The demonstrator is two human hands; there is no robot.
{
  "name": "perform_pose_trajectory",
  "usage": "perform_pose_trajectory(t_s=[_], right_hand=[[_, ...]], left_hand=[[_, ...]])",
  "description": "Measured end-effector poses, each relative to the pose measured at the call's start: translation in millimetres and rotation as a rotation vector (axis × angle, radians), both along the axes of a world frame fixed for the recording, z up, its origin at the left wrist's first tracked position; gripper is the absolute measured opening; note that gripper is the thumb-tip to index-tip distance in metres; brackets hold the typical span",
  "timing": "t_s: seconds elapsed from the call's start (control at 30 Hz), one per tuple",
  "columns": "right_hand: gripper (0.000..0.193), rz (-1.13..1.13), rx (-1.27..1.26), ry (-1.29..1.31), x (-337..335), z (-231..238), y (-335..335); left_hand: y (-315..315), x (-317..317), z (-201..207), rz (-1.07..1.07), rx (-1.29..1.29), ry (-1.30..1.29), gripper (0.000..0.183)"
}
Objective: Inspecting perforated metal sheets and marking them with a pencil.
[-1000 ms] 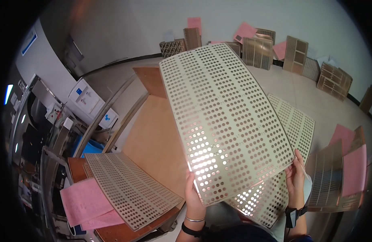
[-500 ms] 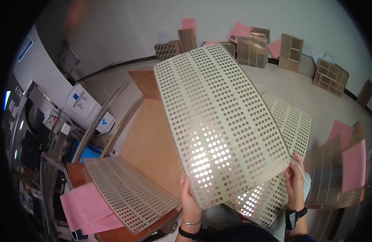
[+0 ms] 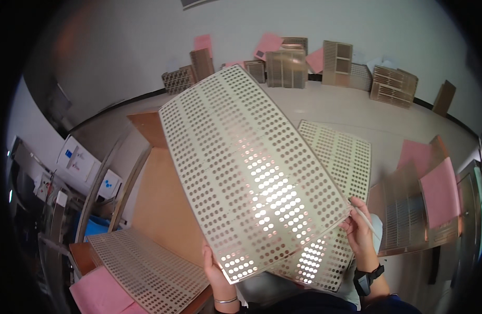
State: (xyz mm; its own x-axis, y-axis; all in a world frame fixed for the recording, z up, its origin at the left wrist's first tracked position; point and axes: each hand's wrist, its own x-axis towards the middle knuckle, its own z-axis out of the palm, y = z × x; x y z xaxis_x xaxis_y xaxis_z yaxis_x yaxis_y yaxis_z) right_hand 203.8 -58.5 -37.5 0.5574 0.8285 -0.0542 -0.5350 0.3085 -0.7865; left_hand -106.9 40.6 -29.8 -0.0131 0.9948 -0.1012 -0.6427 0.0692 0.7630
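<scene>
A large thin pale-green circuit board panel (image 3: 209, 141), covered in rows of round shiny pads, is held up tilted in front of me. My left hand (image 3: 214, 269) grips its lower left edge, fingers partly hidden behind it. At the lower right corner, my right hand (image 3: 359, 230) pinches the edge and also has a slim white pen-like stick (image 3: 364, 219) between its fingers. A second panel (image 3: 350, 157) of the same pattern is partly covered by the held one and reaches down toward my lap. Another dotted panel (image 3: 146, 269) lies at the lower left.
A brown wooden board (image 3: 160, 199) with metal rails (image 3: 107, 180) stands at the left. Pink sheets (image 3: 99, 293) lie under the left panel. More panels with pink sheets (image 3: 439, 196) lean at the right, and several panels (image 3: 286, 68) stand along the far wall.
The view has turned to the right, so the surroundings sit farther left. Both hands still hold the panel, and the bright reflection on it has shifted.
</scene>
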Motion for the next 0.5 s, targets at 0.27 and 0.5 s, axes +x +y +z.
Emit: perform_pose_trajectory(t_s=[0.27, 0.5], right_hand=[[0.03, 0.028, 0.018, 0.009, -4, 8, -3], [0.03, 0.04, 0.01, -0.033, -5, 18, -6]], left_hand=[[1, -3, 0, -0.032, 0.006, 0.008, 0.045], [3, -2, 0, -0.033, -0.026, -0.03, 0.044]])
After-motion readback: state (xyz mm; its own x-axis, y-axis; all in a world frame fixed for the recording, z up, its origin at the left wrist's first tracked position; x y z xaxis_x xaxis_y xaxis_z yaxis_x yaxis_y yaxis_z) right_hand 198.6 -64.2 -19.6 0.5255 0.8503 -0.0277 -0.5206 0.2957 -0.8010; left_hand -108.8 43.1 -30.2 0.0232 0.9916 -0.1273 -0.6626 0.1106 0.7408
